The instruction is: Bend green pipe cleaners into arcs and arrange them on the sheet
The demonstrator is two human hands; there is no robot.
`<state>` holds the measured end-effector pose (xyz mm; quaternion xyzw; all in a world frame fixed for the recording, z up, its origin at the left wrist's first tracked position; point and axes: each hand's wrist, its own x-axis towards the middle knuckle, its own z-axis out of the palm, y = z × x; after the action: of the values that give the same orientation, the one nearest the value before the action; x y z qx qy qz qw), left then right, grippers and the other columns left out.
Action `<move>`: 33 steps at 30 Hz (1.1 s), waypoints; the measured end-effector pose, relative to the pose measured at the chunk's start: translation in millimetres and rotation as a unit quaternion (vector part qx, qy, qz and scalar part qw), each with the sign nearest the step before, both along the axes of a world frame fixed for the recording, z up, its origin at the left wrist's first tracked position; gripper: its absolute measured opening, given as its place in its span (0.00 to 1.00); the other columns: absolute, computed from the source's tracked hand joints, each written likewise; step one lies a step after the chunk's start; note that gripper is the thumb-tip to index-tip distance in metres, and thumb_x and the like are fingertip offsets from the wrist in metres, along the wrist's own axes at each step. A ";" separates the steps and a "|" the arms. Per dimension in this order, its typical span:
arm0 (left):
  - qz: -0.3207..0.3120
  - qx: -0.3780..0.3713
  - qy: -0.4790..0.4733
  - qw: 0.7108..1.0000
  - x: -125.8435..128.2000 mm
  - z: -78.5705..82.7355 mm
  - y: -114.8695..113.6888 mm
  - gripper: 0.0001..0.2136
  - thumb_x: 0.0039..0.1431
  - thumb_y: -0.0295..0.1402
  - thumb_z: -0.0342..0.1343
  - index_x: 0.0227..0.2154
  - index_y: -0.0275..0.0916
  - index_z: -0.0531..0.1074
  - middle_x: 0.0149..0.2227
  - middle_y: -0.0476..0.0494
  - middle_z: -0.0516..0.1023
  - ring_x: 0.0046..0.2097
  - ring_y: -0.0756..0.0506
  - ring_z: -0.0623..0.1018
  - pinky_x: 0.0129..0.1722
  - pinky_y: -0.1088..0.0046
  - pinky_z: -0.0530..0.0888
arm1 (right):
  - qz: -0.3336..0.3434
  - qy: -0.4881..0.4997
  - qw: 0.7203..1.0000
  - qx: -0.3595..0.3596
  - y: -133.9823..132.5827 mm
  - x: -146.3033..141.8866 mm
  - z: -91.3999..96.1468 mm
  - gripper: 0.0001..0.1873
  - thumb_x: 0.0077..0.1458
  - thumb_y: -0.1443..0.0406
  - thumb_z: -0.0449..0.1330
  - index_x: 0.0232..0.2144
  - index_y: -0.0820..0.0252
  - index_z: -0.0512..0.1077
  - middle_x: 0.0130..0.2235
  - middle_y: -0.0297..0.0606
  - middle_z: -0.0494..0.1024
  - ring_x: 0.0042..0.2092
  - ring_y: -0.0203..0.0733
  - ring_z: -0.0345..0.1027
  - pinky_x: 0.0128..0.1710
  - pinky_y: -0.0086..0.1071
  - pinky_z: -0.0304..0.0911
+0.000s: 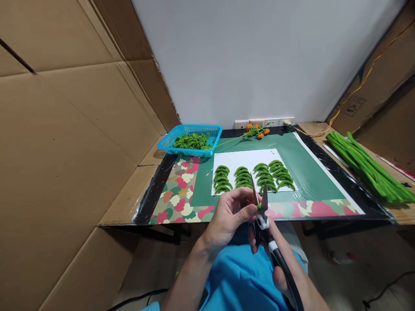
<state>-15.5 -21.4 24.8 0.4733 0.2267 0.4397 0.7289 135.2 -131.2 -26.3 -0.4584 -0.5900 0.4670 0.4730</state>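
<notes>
In front of my body, my left hand (231, 211) pinches a small green fuzzy piece (258, 207), apparently chenille stem, between thumb and fingers. My right hand (275, 255) grips black-and-white-handled scissors (262, 222). Their blades are spread and point away from me, with the green piece low between them near the pivot. Just beyond my hands, curved green chenille pieces (222, 178) lie in several columns on a white sheet (227, 157). My fingers and the blades hide part of the middle columns.
At the back left, a blue basket (167, 147) holds many green pieces. Orange flowers with green stems (257, 131) lie by the wall sockets (272, 122). A bundle of long green chenille stems (369, 168) rests at the right. Cardboard (81, 108) walls the left side.
</notes>
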 end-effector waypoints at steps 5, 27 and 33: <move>-0.011 0.028 -0.028 0.999 -0.8 -9.6 5.3 0.14 0.62 0.42 0.69 0.35 0.35 0.78 0.34 0.46 0.71 0.31 0.54 0.68 0.28 0.82 0.66 | 0.010 0.054 0.998 -0.008 -4.1 -4.2 14.6 0.46 0.63 0.33 0.52 0.72 0.49 0.58 0.57 0.43 0.77 0.53 0.54 0.76 0.54 0.40 0.72; 0.023 0.093 0.047 0.994 0.4 -8.6 13.6 0.17 0.63 0.46 0.66 0.33 0.34 0.76 0.34 0.46 0.69 0.35 0.49 0.67 0.37 0.74 0.66 | -0.072 -0.016 0.997 0.006 -0.5 -12.2 3.0 0.49 0.60 0.36 0.57 0.73 0.55 0.61 0.65 0.48 0.74 0.64 0.65 0.71 0.57 0.42 0.75; 0.017 0.111 0.051 0.992 0.6 -8.1 14.5 0.17 0.65 0.46 0.64 0.33 0.34 0.75 0.34 0.47 0.68 0.35 0.50 0.66 0.37 0.75 0.65 | -0.069 -0.017 0.997 0.010 0.1 -13.3 6.0 0.47 0.61 0.37 0.58 0.73 0.54 0.61 0.67 0.47 0.72 0.67 0.66 0.68 0.60 0.44 0.73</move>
<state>-14.9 -6.9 16.6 0.5693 0.2211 0.4500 0.6515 121.9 -131.1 -20.3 -0.5014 -0.5698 0.4190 0.4984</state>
